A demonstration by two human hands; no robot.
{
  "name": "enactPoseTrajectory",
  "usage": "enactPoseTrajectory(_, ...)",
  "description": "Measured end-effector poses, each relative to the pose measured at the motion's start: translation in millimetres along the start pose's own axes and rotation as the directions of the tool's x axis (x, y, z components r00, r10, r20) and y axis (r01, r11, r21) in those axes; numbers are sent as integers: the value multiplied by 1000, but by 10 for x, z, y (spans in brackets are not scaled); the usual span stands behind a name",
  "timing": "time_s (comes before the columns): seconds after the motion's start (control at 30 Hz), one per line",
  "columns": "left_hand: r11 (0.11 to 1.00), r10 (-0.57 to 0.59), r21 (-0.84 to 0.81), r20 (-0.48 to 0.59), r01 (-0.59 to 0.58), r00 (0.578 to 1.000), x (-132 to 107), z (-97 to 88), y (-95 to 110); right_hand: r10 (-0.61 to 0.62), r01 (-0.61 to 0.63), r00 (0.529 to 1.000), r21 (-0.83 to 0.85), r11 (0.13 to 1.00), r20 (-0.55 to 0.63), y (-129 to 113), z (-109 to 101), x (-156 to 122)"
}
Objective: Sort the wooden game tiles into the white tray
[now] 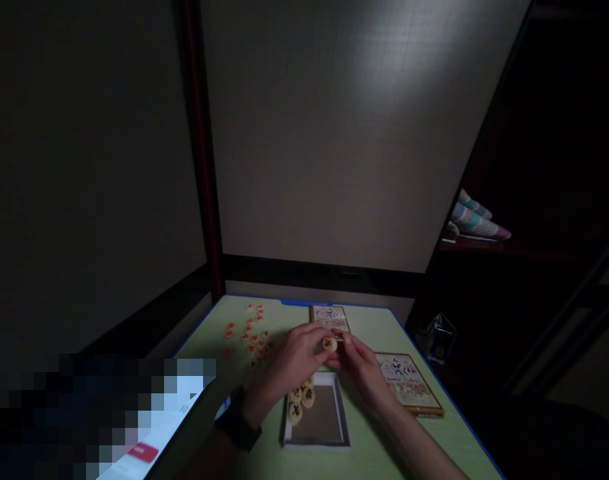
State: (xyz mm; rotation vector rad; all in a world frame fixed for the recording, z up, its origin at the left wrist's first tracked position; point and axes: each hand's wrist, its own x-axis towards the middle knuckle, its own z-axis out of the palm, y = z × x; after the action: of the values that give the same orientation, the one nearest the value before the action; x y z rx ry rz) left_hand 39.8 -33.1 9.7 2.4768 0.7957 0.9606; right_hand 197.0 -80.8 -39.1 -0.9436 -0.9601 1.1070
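Both hands meet over a green table point(384, 440). My left hand point(297, 360) and my right hand point(362, 363) pinch one round cream game piece point(329, 344) with a dark mark between their fingertips. It is held just above the far end of a shallow open box tray point(317, 417). Several similar pieces with black marks point(300, 399) lie in the tray's left side. A dark watch sits on my left wrist point(239, 423).
Several round pieces with red marks point(249, 333) are scattered on the table's far left. A printed card or lid point(329, 315) lies beyond the hands, another point(409, 383) at right. A small glass container point(438, 339) stands off the right edge. A lit screen point(154, 427) shows bottom left.
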Motion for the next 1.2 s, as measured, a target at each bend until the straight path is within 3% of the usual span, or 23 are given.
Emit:
enactPoseTrajectory(0.1, 993, 107, -40, -33, -108, 994, -100, 101, -16, 101, -108, 992, 86, 991, 75, -26, 37, -43)
enactPoseTrajectory(0.2, 987, 140, -70, -100, -148, 985, -132, 175, -74, 132, -146, 986, 149, 978, 102, -37, 26, -54)
enactPoseTrajectory(0.4, 989, 52, -115, -338, -96, 940, -215, 166, -77, 179, -208, 977, 328, 921, 116, -77, -43, -18)
enactPoseTrajectory(0.57, 988, -35, -150, -372, -23, 927, -216, 212, -159, 166, -198, 979, 364, 910, 118, -53, -125, 10)
enactPoseTrajectory(0.9, 923, -234, -348, -171, 164, 957, -192, 205, -171, 133, -124, 991, 253, 959, -18, -102, -101, 20)
enactPoseTrajectory(1.07, 646, -378, -715, 7, 269, 926, -149, 373, -276, 11, -6, 996, 48, 999, -93, -139, -58, -9)
enactPoseTrajectory(1.2, 463, -380, -829, 136, 315, 915, -145, 343, -306, 7, -9, 992, -9, 1000, -125, -160, -54, -14)
